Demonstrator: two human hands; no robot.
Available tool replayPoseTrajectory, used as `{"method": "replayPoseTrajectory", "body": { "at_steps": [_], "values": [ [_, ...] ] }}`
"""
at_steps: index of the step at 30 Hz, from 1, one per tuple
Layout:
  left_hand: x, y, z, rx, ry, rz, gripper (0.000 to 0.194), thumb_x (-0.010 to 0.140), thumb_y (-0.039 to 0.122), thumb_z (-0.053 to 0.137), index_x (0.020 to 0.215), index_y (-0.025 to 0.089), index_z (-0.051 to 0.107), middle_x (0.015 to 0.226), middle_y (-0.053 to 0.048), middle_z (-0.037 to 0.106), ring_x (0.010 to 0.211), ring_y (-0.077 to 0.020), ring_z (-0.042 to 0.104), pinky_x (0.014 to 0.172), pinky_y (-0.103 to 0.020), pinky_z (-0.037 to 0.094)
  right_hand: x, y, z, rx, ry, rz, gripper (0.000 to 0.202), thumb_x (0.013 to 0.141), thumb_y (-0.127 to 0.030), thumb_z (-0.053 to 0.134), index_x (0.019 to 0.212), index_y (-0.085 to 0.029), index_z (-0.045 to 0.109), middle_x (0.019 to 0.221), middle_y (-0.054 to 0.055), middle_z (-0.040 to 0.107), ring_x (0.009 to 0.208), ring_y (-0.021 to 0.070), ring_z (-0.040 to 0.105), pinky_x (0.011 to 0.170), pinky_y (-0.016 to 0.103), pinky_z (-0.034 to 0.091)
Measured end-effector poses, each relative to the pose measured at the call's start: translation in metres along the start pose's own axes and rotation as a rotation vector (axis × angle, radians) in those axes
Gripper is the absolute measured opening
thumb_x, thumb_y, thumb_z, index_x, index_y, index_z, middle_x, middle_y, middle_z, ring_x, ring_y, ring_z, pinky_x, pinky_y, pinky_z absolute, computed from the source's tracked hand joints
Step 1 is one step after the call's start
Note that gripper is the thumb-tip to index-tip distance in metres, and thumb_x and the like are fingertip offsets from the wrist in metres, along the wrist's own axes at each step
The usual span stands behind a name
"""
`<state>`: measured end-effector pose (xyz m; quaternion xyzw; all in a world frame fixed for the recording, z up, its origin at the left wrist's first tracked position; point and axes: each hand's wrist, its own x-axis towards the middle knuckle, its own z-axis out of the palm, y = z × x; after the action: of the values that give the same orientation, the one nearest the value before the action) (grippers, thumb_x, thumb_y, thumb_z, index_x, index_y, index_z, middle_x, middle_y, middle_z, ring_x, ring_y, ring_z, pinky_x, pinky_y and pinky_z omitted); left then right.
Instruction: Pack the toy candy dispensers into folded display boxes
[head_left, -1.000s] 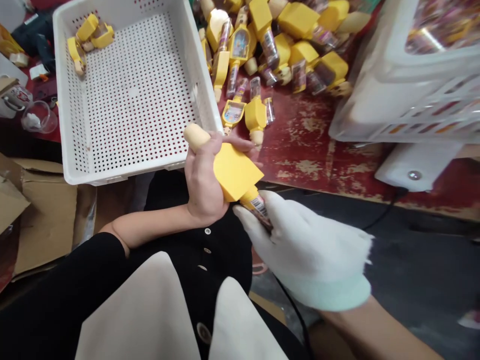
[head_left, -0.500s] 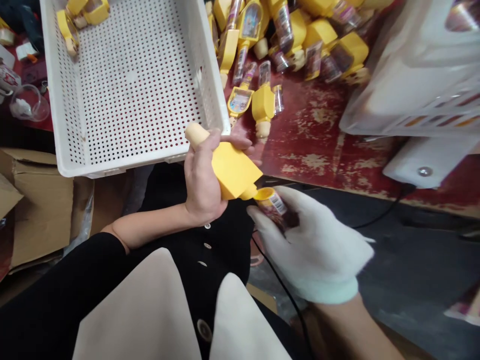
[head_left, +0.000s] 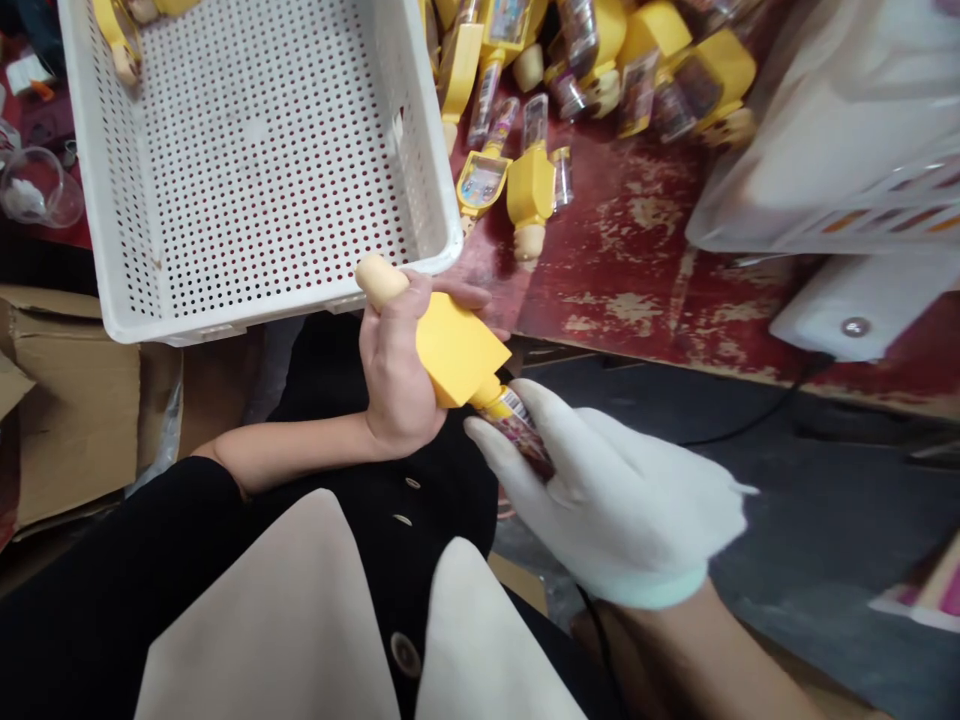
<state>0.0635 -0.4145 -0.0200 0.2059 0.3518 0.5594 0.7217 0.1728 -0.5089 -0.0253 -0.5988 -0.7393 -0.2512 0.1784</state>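
My bare left hand (head_left: 403, 375) is wrapped round a yellow plastic toy (head_left: 459, 350). A cream-coloured knob (head_left: 381, 281) on the toy sticks out above my thumb. My right hand (head_left: 615, 490), in a white glove, grips a clear printed tube (head_left: 517, 418) with a barcode label between thumb and fingers. The tube's yellow-rimmed mouth sits against the toy's narrow yellow neck, and the two line up. How far the neck reaches into the tube is hidden.
A white perforated basket (head_left: 112, 290) holds a few yellow toys at its far left. More yellow toys (head_left: 531, 190) with tubes lie heaped on the worn red table (head_left: 622, 270). A plastic-covered white container (head_left: 810, 190) stands at right; cardboard boxes (head_left: 75, 400) lie at left.
My right hand has moved left and brought the tube from just beside the toy's neck onto it. My left hand still holds the toy. The whole view has shifted slightly.
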Motion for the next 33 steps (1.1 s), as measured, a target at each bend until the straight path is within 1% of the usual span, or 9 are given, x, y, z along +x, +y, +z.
{"method": "replayPoseTrajectory", "body": {
  "at_steps": [7,11,16,22,26,28,30,32,33],
  "values": [
    [-0.002,-0.002,-0.011,-0.065,-0.053,0.104,0.026,0.096,0.037,0.052,0.077,0.02,0.054,0.073,-0.001,0.063,0.077,-0.0149,0.069,0.063,-0.023,0.057,0.008,0.001,0.014,0.121,0.034,-0.098,0.039,0.103,-0.041,0.049,0.09,-0.012,0.071,0.054,-0.001,0.058,0.042,0.0086,0.046,0.049,0.026,0.029],
    [-0.008,0.003,-0.014,-0.068,-0.071,0.081,0.028,0.099,0.035,0.045,0.078,0.021,0.057,0.074,-0.002,0.064,0.082,-0.0169,0.069,0.068,-0.026,0.059,0.011,-0.004,0.006,0.121,0.012,-0.153,0.035,0.102,-0.038,0.055,0.087,-0.01,0.069,0.05,-0.002,0.053,0.043,0.0089,0.046,0.05,0.029,0.027],
    [-0.014,0.006,-0.013,-0.056,-0.049,0.055,0.031,0.101,0.04,0.044,0.08,0.021,0.057,0.076,-0.002,0.064,0.08,-0.0178,0.068,0.067,-0.029,0.06,0.012,-0.009,-0.007,0.155,-0.024,-0.106,0.032,0.101,-0.035,0.055,0.088,-0.01,0.068,0.05,-0.002,0.052,0.042,0.009,0.045,0.05,0.029,0.027],
    [-0.018,0.003,-0.014,-0.17,-0.128,0.156,0.027,0.099,0.035,0.048,0.078,0.021,0.056,0.073,0.001,0.062,0.063,-0.0102,0.061,0.06,-0.022,0.057,0.016,-0.012,-0.014,0.531,-0.238,0.142,0.042,0.101,-0.038,0.05,0.066,-0.017,0.06,0.047,-0.002,0.051,0.04,0.0075,0.046,0.045,0.025,0.025],
    [-0.023,0.007,-0.014,-0.118,-0.146,0.19,0.027,0.099,0.04,0.051,0.08,0.022,0.05,0.073,0.001,0.062,0.06,-0.0118,0.062,0.057,-0.024,0.055,0.016,-0.012,-0.012,0.938,-0.448,0.45,0.044,0.093,-0.041,0.058,0.057,-0.017,0.053,0.046,-0.003,0.042,0.04,0.0053,0.037,0.043,0.022,0.022],
    [-0.023,0.011,-0.013,-0.106,-0.152,0.19,0.028,0.1,0.041,0.049,0.08,0.022,0.048,0.072,0.001,0.062,0.059,-0.0124,0.063,0.056,-0.025,0.054,0.015,-0.012,-0.008,1.221,-0.546,0.62,0.05,0.092,-0.048,0.058,0.054,-0.017,0.047,0.045,-0.003,0.036,0.04,0.0052,0.03,0.042,0.022,0.021],
    [-0.02,0.013,-0.013,-0.092,-0.144,0.198,0.03,0.102,0.043,0.046,0.08,0.022,0.05,0.072,0.001,0.062,0.061,-0.0136,0.064,0.057,-0.026,0.055,0.014,-0.012,0.001,1.492,-0.626,0.716,0.057,0.093,-0.056,0.056,0.052,-0.018,0.043,0.044,-0.003,0.034,0.041,0.0053,0.026,0.042,0.022,0.02],
    [-0.012,0.011,-0.015,-0.051,-0.128,0.189,0.032,0.102,0.045,0.045,0.081,0.022,0.053,0.073,0.0,0.063,0.068,-0.0154,0.067,0.061,-0.028,0.056,0.013,-0.012,0.013,1.588,-0.675,0.735,0.057,0.094,-0.061,0.051,0.057,-0.018,0.048,0.043,-0.003,0.036,0.04,0.0064,0.026,0.042,0.023,0.022],
    [-0.005,0.008,-0.016,-0.02,-0.122,0.176,0.032,0.101,0.045,0.047,0.08,0.022,0.054,0.074,0.0,0.064,0.072,-0.0162,0.069,0.065,-0.028,0.058,0.012,-0.013,0.02,1.518,-0.655,0.734,0.055,0.094,-0.063,0.05,0.064,-0.018,0.054,0.045,-0.002,0.041,0.041,0.0076,0.031,0.043,0.023,0.025]
  ]
}}
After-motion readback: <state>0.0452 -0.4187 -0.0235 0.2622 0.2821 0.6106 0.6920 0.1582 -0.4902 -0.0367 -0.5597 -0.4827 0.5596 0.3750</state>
